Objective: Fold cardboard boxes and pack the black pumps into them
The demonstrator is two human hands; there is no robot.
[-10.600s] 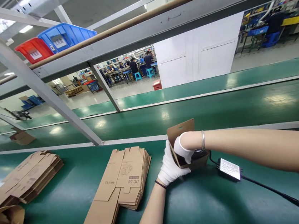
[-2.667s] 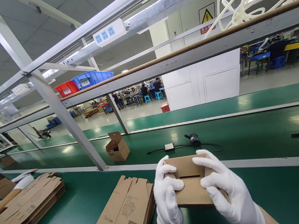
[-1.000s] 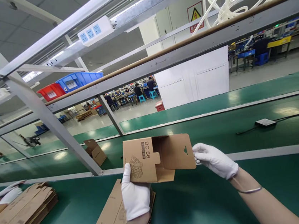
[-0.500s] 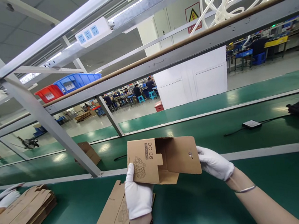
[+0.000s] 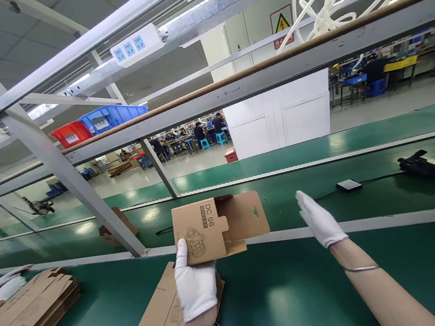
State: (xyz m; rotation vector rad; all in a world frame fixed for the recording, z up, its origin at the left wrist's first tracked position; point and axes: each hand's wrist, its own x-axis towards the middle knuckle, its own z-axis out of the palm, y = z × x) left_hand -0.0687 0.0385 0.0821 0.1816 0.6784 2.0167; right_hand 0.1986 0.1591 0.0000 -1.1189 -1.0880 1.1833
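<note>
My left hand (image 5: 197,285), in a white glove, grips a brown cardboard box (image 5: 199,233) from below, its thumb on the printed face marked "DC 56". The box is held tilted above the bench, and its right end stands open with a holed flap (image 5: 249,214) sticking out. To the right of the flap, apart from it, my gloved right hand (image 5: 320,219) has its fingers stretched out and holds nothing. Below my left hand lie flat printed cartons (image 5: 156,316), partly hidden by my hand and wrist.
At the left, another person's gloved hand (image 5: 9,285) is by a stack of flat cartons (image 5: 34,314). Behind a metal rail, a green conveyor belt (image 5: 285,202) carries a small flat device (image 5: 349,185), a black object with cables (image 5: 422,165) and a brown box (image 5: 117,227). A slanted post (image 5: 73,174) stands left.
My right hand has let go of the flap and moved right. The box in my left hand has shifted slightly left and up. The things on the belt have moved left.
</note>
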